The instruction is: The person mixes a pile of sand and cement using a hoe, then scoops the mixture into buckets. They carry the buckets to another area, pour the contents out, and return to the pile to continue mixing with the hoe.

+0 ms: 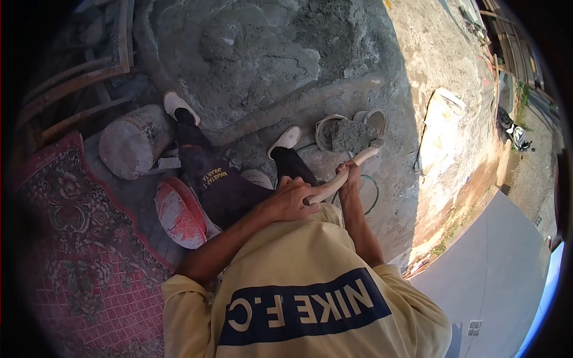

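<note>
My left hand [290, 197] is wrapped round the rear end of a hoe's wooden handle, in front of my shirt. Farther up the handle, my right hand [350, 173] grips it too. The hoe [363, 156] points away to the right, and its blade carries a lump of wet grey mortar [353, 136]. That loaded blade overlaps two buckets: the left bucket [322, 132] and the right bucket [376, 117] stand side by side on the ground. Beyond them spreads a large bed of wet mortar [256, 53] with a raised rim.
Left of my feet lies a concrete cylinder [128, 143], near a red and white rounded object [181, 212]. A patterned red carpet [89, 256] covers the lower left. Wooden frames [77, 80] stand at upper left. A thin hoop [375, 200] lies by my right arm.
</note>
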{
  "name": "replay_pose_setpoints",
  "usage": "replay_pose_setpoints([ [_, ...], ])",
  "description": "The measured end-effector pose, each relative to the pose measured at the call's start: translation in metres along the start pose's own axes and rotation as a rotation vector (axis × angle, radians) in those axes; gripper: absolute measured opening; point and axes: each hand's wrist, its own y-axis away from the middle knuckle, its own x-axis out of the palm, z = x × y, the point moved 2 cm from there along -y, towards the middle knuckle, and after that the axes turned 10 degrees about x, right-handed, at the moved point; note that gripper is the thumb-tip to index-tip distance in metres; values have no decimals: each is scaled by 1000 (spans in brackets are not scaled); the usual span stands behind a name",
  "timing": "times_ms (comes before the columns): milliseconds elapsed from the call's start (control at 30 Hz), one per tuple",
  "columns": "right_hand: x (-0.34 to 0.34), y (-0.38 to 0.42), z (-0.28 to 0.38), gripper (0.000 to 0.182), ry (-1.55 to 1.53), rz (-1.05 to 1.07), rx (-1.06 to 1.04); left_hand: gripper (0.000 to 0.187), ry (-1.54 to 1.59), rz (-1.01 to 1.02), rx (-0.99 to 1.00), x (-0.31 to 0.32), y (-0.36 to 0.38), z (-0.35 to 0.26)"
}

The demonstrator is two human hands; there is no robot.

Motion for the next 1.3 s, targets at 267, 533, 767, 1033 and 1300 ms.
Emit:
replay_pose_setpoints([
  [267,7,4,-33,5,61,-92,34,56,-62,121,-76,-22,37,30],
  [533,36,10,-61,5,-122,-165,66,53,-88,35,-136,-58,62,43],
  [767,-1,-9,-47,11,-226,-50,148,45,-97,-70,22,-45,26,-8],
  [1033,58,15,-52,9,32,85,216,64,-163,136,-320,-64,51,-34],
  [1300,263,-15,-73,5,469,242,63,80,466,-262,-428,-123,27,75],
])
